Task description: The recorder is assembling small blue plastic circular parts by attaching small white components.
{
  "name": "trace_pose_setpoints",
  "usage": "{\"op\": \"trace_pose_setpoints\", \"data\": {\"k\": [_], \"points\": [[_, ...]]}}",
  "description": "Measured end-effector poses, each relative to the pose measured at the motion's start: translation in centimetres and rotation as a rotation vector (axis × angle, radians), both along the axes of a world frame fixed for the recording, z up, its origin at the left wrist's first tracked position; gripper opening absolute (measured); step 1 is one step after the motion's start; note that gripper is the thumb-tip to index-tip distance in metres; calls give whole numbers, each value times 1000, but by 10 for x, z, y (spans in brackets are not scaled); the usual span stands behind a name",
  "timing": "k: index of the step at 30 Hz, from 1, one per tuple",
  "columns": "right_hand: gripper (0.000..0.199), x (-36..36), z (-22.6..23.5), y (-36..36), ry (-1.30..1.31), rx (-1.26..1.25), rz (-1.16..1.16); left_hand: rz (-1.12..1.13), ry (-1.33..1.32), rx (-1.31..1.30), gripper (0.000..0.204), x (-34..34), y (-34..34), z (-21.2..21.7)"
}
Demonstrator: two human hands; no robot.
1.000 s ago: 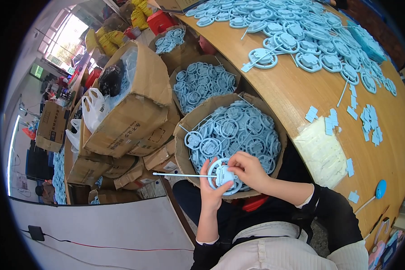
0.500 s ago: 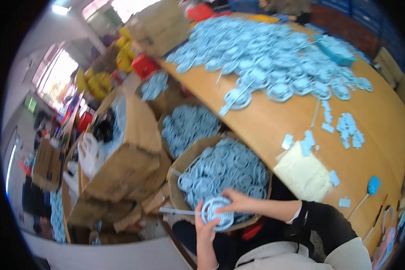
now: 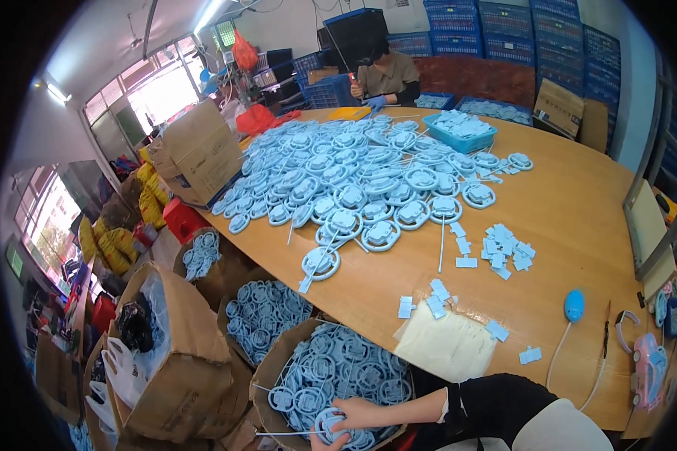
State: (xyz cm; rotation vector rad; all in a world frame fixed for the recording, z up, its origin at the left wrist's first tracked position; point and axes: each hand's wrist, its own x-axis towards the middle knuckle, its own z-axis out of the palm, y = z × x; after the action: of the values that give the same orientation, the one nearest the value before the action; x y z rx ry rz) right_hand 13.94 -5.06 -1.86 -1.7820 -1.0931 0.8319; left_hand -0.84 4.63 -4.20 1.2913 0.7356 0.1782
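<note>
Low over a cardboard box [image 3: 267,376] full of light blue plastic ring parts, my right hand [image 3: 357,413] is closed on one round light blue ring part [image 3: 326,422]. A long thin pale rod sticks out from this part toward the left. My left hand [image 3: 323,444] grips its lower side, mostly cut off by the lower edge. On the wooden table [image 3: 553,195] a big heap of like ring parts [image 3: 338,161] is spread. Small flat light blue plates [image 3: 504,246] lie nearer me, some beside a cream-coloured pad [image 3: 445,344].
More boxes stand left of the table, one with ring parts [image 3: 263,316], another with plastic bags [image 3: 128,368]. A teal basket [image 3: 466,140] sits at the far side, where a co-worker [image 3: 387,79] works. A blue oval thing on a cord [image 3: 574,305] and a pink toy car [image 3: 645,368] lie right.
The view has tilted up, showing more of the table and the co-worker. In the picture, my hands and the ring part now appear lower, near the bottom edge, still over the box.
</note>
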Motion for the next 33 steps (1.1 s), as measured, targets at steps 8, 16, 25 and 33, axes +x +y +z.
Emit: {"op": "trace_pose_setpoints", "data": {"k": [8, 16, 25, 33], "points": [[63, 10, -10, 3, 193, -108, 43, 87, 26, 0, 59, -6, -4, 9], [60, 5, -2, 2, 100, -107, 17, 100, 58, 2, 58, -3, -1, -9], [51, 6, -13, -1, 35, -47, -108, -1, 86, 70, 67, 8, -4, -9], [55, 23, 19, -1, -157, -60, -93, -12, -99, -23, 66, -9, 25, -114]]}}
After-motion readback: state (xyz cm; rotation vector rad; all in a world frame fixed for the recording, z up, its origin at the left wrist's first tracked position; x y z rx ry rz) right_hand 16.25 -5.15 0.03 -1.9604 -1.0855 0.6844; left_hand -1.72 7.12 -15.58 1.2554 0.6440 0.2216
